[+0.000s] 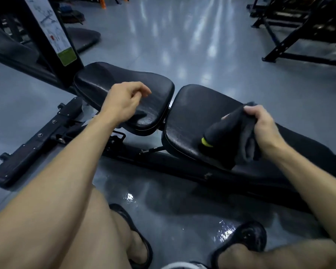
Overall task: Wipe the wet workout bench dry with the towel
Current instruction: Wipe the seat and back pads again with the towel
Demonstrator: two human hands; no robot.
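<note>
A black padded workout bench runs across the middle of the view, with a seat pad (113, 82) on the left and a long back pad (194, 111) on the right; both glisten with wetness. My right hand (264, 127) grips a dark grey towel (233, 136) with a yellow-green tag, bunched up on the back pad. My left hand (122, 101) hovers over the near part of the seat pad, fingers loosely curled, holding nothing.
The bench's black steel frame (35, 140) stretches low over the grey glossy floor to the left. A black machine upright with a white instruction label (52, 33) stands behind the seat pad. Dark racks (299, 26) fill the far right. My sandalled feet (248, 239) stand below.
</note>
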